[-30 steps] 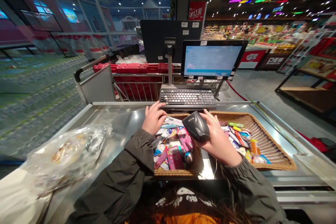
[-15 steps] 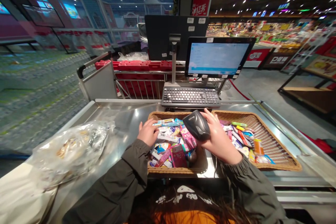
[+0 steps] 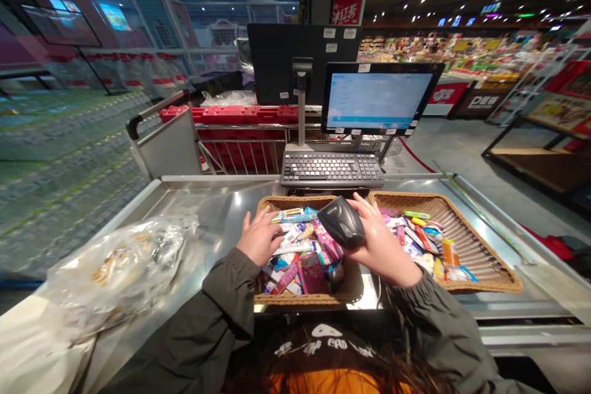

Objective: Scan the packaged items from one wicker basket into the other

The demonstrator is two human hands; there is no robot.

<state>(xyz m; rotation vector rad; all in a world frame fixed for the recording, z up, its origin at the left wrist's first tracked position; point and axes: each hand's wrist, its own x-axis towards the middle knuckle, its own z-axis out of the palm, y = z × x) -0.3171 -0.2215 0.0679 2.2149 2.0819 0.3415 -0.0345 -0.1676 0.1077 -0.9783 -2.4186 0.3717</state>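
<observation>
My right hand [image 3: 382, 245] is wrapped round a black barcode scanner [image 3: 341, 221], held over the left wicker basket [image 3: 305, 300]. Beneath it, the basket is filled with small packets, among them a pink package [image 3: 313, 273] and a blue one [image 3: 302, 218]. At the basket's left rim my left hand [image 3: 259, 237] reaches in with fingers apart, close to the slim packets; the fingertips partly hide what they touch. A second wicker basket [image 3: 489, 258] to the right of my right hand holds more small goods, including an orange tube [image 3: 450, 253].
Behind the baskets stand a keyboard [image 3: 331, 169] and a lit monitor [image 3: 381, 101], with a dark screen back [image 3: 272, 64] beside them. A clear plastic bag [image 3: 124, 265] lies on the metal counter [image 3: 221, 200] at left. Beyond the counter is a trolley [image 3: 161, 135].
My left hand has opened its fingers a little and lifted slightly at the basket's rim. My right hand keeps the scanner in nearly the same place. The whole view has shifted slightly.
</observation>
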